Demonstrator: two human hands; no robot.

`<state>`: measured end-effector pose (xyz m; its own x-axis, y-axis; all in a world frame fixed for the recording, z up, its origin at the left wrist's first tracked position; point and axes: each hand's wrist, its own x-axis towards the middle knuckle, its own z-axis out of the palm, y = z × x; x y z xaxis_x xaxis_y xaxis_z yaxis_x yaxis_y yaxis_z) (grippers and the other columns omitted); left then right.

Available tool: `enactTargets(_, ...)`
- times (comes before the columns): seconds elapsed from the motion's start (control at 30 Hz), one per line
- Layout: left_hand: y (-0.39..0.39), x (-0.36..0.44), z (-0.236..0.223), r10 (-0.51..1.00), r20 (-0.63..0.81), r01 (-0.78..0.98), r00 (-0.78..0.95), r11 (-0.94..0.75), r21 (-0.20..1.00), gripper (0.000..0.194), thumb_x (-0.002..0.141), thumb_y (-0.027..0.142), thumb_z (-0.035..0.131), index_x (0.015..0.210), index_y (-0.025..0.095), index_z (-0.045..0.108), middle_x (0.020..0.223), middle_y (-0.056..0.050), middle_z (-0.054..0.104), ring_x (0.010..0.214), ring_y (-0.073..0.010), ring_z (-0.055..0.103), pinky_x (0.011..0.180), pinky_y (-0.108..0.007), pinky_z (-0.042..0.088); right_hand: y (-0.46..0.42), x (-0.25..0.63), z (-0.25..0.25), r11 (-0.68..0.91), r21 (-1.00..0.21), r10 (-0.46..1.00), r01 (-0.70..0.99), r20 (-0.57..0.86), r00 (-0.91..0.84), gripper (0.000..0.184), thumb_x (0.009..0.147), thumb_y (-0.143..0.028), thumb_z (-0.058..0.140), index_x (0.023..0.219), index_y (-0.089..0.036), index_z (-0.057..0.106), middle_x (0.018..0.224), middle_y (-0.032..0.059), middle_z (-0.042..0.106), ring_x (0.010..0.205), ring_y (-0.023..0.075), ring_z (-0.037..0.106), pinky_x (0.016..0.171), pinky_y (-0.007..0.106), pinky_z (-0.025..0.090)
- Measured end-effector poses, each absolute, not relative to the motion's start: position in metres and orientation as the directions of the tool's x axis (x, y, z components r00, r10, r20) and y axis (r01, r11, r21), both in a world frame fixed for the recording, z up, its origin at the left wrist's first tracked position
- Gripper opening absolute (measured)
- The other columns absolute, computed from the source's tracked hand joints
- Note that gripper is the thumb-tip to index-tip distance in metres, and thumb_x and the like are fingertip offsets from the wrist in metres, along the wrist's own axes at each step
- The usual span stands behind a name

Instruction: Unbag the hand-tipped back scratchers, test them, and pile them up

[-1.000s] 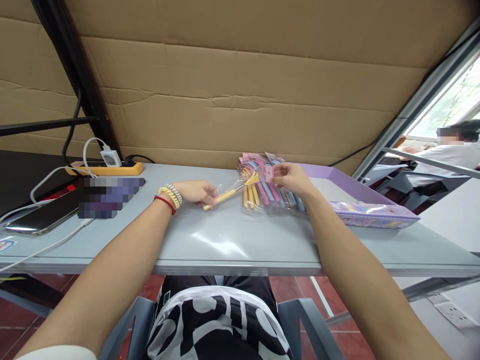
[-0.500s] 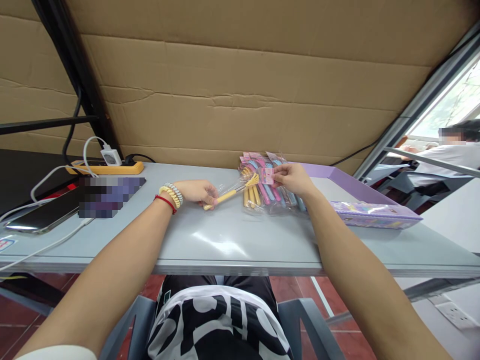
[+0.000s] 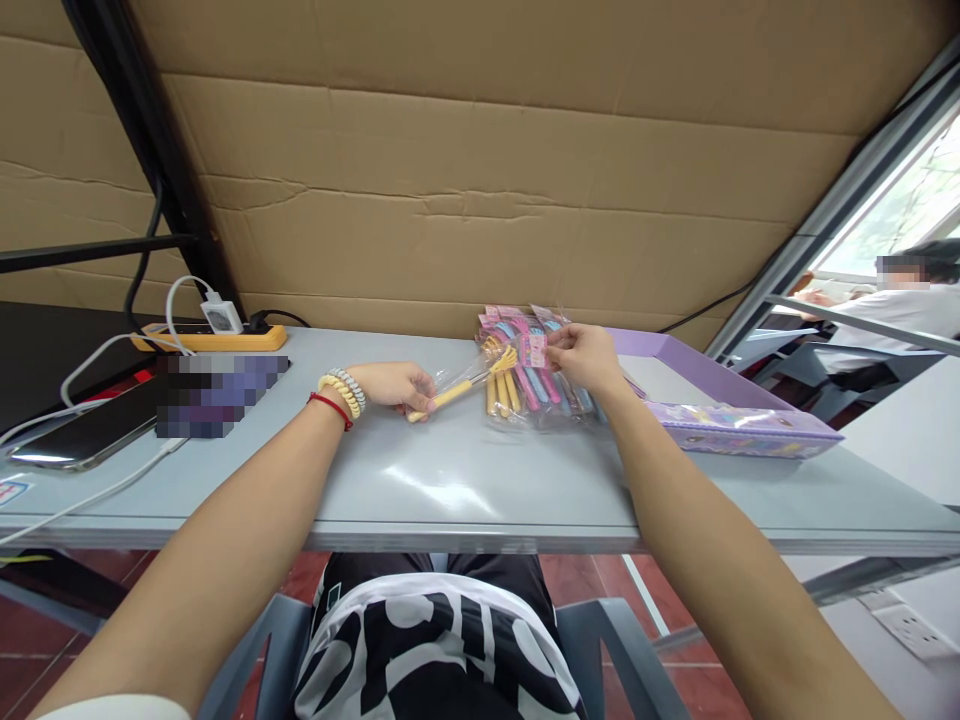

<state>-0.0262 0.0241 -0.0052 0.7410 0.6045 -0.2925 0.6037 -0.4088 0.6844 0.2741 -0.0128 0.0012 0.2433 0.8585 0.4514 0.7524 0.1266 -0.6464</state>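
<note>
A yellow stick (image 3: 454, 393) with a thin metal shaft and a yellow claw-like head lies slanted in a clear plastic bag; its exact kind I cannot tell. My left hand (image 3: 405, 388) is closed on the handle end of this bagged stick. At the other end, my right hand (image 3: 583, 355) pinches the bag's pink card (image 3: 533, 350) between thumb and fingers. Behind and under the held stick is a pile of similar bagged sticks (image 3: 538, 388) with yellow, pink and blue handles. My right hand and forearm hide part of the pile.
A shallow purple box (image 3: 750, 428) rests on the grey table (image 3: 480, 490), right of the pile. Over on the left are a phone (image 3: 86, 430), white cables and a yellow power strip (image 3: 262, 338). Cardboard (image 3: 480, 200) stands behind. Another person (image 3: 892, 315) sits at the far right.
Almost nothing differs. My right hand has shifted very slightly, while both hands keep their hold on the bagged yellow stick.
</note>
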Motion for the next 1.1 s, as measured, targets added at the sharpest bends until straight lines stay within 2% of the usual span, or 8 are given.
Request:
enactTargets(0.2, 0.022, -0.026, -0.005, 0.624, -0.279, 0.605, 0.730, -0.399, 0.690, 0.024, 0.066, 0.039, 0.066, 0.075, 0.017, 0.061, 0.067, -0.001, 0.061, 0.062, -0.0132, 0.050, 0.063, -0.026, 0.041, -0.015, 0.267, 0.001, 0.060, -0.564, 0.844, 0.823, 0.470, 0.261, 0.028, 0.069, -0.025, 0.060, 0.094, -0.012, 0.065, 0.077, 0.0069, 0.070, 0.071, 0.0191, 0.063, 0.075, 0.032, 0.047)
enactTargets(0.33, 0.022, -0.025, -0.005, 0.607, -0.272, 0.585, 0.746, -0.405, 0.703, 0.026, 0.067, 0.041, 0.066, 0.072, 0.017, 0.061, 0.068, -0.001, 0.062, 0.064, -0.0137, 0.052, 0.063, -0.026, 0.041, -0.016, 0.262, -0.002, 0.111, -0.580, 0.885, 0.807, 0.428, 0.186, 0.044, 0.071, -0.039, 0.062, 0.106, -0.014, 0.060, 0.083, 0.0061, 0.070, 0.072, 0.0179, 0.061, 0.070, 0.030, 0.045)
enactTargets(0.47, 0.024, -0.025, -0.005, 0.591, -0.277, 0.574, 0.758, -0.403, 0.713, 0.026, 0.068, 0.041, 0.066, 0.074, 0.016, 0.061, 0.070, -0.001, 0.063, 0.067, -0.0141, 0.053, 0.064, -0.026, 0.042, -0.018, 0.259, -0.001, 0.105, -0.534, 0.889, 0.839, 0.429, 0.162, 0.035, 0.071, -0.043, 0.061, 0.095, -0.017, 0.063, 0.082, 0.0054, 0.068, 0.071, 0.0180, 0.058, 0.066, 0.030, 0.043)
enactTargets(0.57, 0.025, -0.025, -0.006, 0.585, -0.275, 0.569, 0.763, -0.405, 0.716, 0.026, 0.069, 0.042, 0.065, 0.074, 0.016, 0.061, 0.070, -0.001, 0.063, 0.066, -0.0137, 0.053, 0.064, -0.026, 0.042, -0.018, 0.259, -0.001, 0.111, -0.541, 0.890, 0.834, 0.428, 0.159, 0.037, 0.071, -0.042, 0.061, 0.098, -0.016, 0.063, 0.086, 0.0063, 0.069, 0.074, 0.0189, 0.059, 0.069, 0.031, 0.043)
enactTargets(0.73, 0.024, -0.025, -0.006, 0.598, -0.278, 0.579, 0.751, -0.396, 0.712, 0.025, 0.069, 0.040, 0.065, 0.074, 0.016, 0.060, 0.069, -0.001, 0.062, 0.066, -0.0132, 0.052, 0.064, -0.026, 0.041, -0.012, 0.266, -0.005, 0.161, -0.592, 0.890, 0.789, 0.433, 0.143, 0.035, 0.072, -0.027, 0.053, 0.103, -0.015, 0.063, 0.088, 0.0066, 0.070, 0.074, 0.0177, 0.061, 0.069, 0.029, 0.044)
enactTargets(0.87, 0.023, -0.025, -0.005, 0.598, -0.281, 0.581, 0.751, -0.395, 0.711, 0.024, 0.068, 0.039, 0.065, 0.073, 0.016, 0.061, 0.069, -0.001, 0.063, 0.065, -0.0134, 0.052, 0.063, -0.026, 0.041, -0.006, 0.271, -0.009, 0.141, -0.527, 0.885, 0.838, 0.447, 0.132, 0.028, 0.067, -0.019, 0.054, 0.093, -0.015, 0.064, 0.081, 0.0052, 0.070, 0.071, 0.0167, 0.060, 0.067, 0.027, 0.043)
enactTargets(1.0, 0.022, -0.024, -0.004, 0.607, -0.282, 0.588, 0.743, -0.393, 0.707, 0.025, 0.066, 0.040, 0.066, 0.072, 0.016, 0.062, 0.069, -0.002, 0.063, 0.065, -0.0141, 0.053, 0.063, -0.026, 0.041, -0.008, 0.270, -0.007, 0.104, -0.441, 0.871, 0.891, 0.474, 0.133, 0.015, 0.070, -0.020, 0.053, 0.078, -0.016, 0.064, 0.069, 0.0043, 0.066, 0.062, 0.0158, 0.056, 0.062, 0.028, 0.039)
enactTargets(1.1, 0.022, -0.024, -0.004, 0.622, -0.278, 0.596, 0.732, -0.386, 0.704, 0.026, 0.065, 0.041, 0.067, 0.073, 0.017, 0.062, 0.069, -0.002, 0.063, 0.066, -0.0146, 0.053, 0.064, -0.026, 0.041, -0.011, 0.267, -0.004, 0.073, -0.452, 0.846, 0.889, 0.499, 0.185, 0.012, 0.070, -0.022, 0.054, 0.072, -0.017, 0.064, 0.064, 0.0031, 0.065, 0.059, 0.0154, 0.054, 0.060, 0.028, 0.038)
